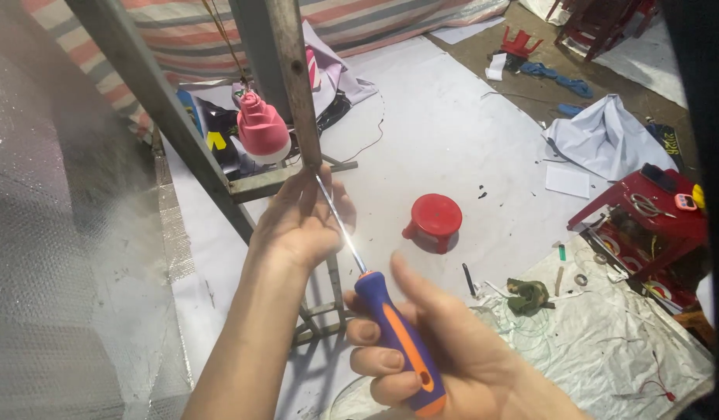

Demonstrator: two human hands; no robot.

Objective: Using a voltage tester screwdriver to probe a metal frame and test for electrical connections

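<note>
Metal post (297, 85): left hand (297, 225) fingers grip its lower edge | right hand (429, 350) fingers wrap screwdriver (390, 327), tip at post | red stool (435, 222) well apart, open floor between

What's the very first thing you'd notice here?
Right in the middle, the right hand holds a screwdriver with a blue and orange handle, its shiny shaft pointing up at a grey metal frame. The left hand grips that frame near the tip. Behind them, a small round red stool stands on the white floor sheet.
</note>
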